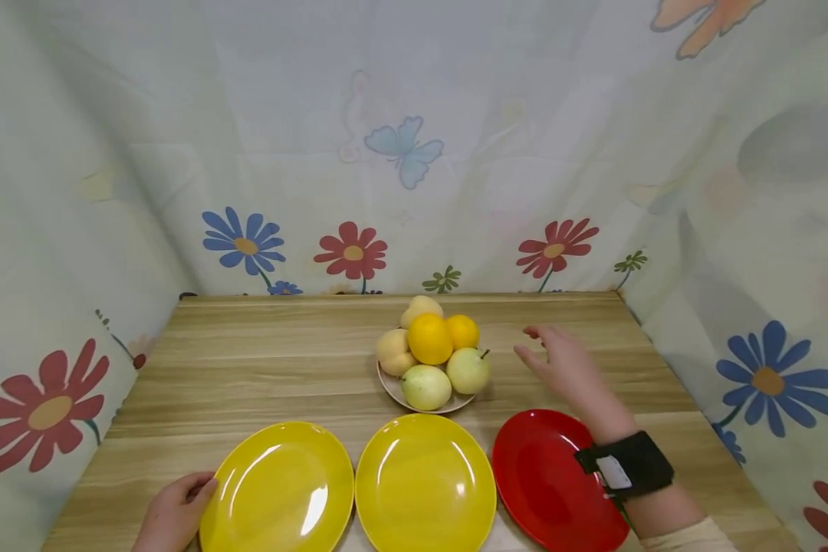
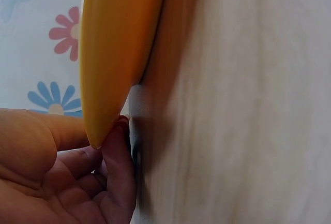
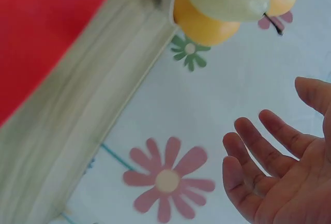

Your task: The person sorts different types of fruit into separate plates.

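My left hand (image 1: 172,512) pinches the left rim of the left yellow plate (image 1: 283,491). In the left wrist view its thumb lies on one face of the plate (image 2: 116,43) and its curled fingers are behind the rim. My right hand (image 1: 559,360) is held to the right of a fruit bowl (image 1: 392,389), apart from it, with nothing in its grasp. Its fingers (image 3: 269,151) are spread and slightly bent. The bowl holds two oranges (image 1: 431,339), two pale green pears (image 1: 468,371) and two pale yellow fruits (image 1: 395,351).
A second yellow plate (image 1: 425,483) lies in the middle of the front row, and a red plate (image 1: 545,475) is at its right, partly under my right forearm. The wooden table (image 1: 269,353) ends at a flowered cloth (image 1: 290,153) behind and at both sides.
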`<move>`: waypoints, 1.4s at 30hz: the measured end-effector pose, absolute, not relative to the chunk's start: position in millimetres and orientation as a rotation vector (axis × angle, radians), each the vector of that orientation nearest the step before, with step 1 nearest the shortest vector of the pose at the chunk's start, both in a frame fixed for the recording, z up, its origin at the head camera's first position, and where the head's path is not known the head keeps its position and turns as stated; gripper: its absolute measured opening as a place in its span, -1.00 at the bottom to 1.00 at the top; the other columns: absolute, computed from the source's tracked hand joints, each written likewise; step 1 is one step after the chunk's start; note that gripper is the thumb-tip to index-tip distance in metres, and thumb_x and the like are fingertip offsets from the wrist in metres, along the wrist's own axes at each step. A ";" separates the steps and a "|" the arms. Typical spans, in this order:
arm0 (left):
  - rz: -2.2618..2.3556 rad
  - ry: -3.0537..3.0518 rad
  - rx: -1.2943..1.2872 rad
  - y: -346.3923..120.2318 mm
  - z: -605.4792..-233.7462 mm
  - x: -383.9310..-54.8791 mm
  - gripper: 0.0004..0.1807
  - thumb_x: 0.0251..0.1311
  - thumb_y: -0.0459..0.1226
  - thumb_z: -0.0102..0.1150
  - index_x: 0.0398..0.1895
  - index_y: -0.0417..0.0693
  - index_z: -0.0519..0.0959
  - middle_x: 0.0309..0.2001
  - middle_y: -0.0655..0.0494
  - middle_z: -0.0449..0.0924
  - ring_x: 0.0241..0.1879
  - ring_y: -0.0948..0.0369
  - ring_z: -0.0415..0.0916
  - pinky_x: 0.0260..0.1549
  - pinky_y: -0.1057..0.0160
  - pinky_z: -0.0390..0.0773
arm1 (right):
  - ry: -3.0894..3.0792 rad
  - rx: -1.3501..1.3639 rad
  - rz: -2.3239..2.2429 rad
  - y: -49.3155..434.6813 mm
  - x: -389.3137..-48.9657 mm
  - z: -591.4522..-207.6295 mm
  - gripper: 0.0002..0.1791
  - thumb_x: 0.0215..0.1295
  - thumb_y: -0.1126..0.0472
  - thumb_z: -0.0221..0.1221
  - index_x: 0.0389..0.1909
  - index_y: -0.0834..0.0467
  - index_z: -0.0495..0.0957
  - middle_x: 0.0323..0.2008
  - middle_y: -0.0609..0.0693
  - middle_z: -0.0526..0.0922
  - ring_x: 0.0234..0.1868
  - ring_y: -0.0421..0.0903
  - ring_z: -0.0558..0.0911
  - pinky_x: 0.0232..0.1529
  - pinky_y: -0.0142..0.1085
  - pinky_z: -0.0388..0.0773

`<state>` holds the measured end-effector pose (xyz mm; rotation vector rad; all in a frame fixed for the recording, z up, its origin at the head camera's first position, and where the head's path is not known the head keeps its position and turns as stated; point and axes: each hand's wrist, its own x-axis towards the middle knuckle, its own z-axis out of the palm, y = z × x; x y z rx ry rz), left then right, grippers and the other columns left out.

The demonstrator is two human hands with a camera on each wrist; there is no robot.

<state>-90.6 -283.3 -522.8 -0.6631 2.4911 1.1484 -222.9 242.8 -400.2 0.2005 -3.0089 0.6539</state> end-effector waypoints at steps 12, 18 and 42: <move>1.154 2.504 -0.630 -284.6 -521.3 -89.6 -0.44 0.41 -0.07 -0.10 0.18 -0.42 0.35 -0.02 -0.28 0.51 -0.24 0.16 0.52 -0.21 0.16 0.60 | -2.991 0.395 0.597 188.5 -257.4 -384.2 -0.26 0.24 -0.25 0.09 0.29 0.16 0.31 0.26 0.19 0.37 0.27 0.17 0.32 0.26 0.11 0.27; 1.180 2.490 -0.643 -286.2 -524.9 -89.1 -0.45 0.40 -0.08 -0.08 0.17 -0.44 0.35 -0.03 -0.29 0.52 -0.25 0.16 0.52 -0.23 0.17 0.61 | -2.944 0.501 0.549 167.9 -263.2 -380.6 -0.28 0.22 -0.21 0.15 0.26 0.16 0.34 0.25 0.17 0.37 0.24 0.16 0.34 0.24 0.09 0.31; 1.183 2.458 -0.652 -285.7 -524.5 -88.8 -0.39 0.40 -0.02 -0.12 0.22 -0.39 0.31 0.03 -0.30 0.47 -0.21 0.14 0.49 -0.19 0.15 0.60 | -2.930 0.619 0.572 111.0 -277.2 -399.4 -0.37 0.17 -0.14 0.24 0.24 0.01 0.39 0.26 0.11 0.34 0.25 0.12 0.32 0.21 0.05 0.36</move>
